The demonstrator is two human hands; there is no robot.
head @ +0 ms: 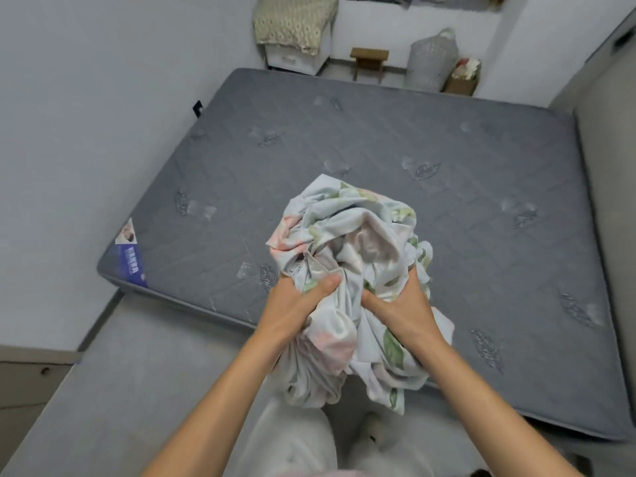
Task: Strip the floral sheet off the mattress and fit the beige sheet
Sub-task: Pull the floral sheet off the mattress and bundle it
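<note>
Floral sheet (358, 270) bunched, soft, light; left hand (296, 304) and right hand (402, 304) fingers clutch folds over bare mattress (378, 132).

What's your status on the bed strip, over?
Both hands, left and right, gripping bundled floral sheet. Mattress fully bare. Beige sheet not identified. Nothing in the way.

Both hands grip the bunched floral sheet (351, 270) above the bare grey mattress (378, 149): the left hand (292, 308) and right hand (404, 309) have thumbs pressed into the folds. Beyond the bed stand a small wooden stool (369, 62) and what looks like a white bag (432, 62).
</note>
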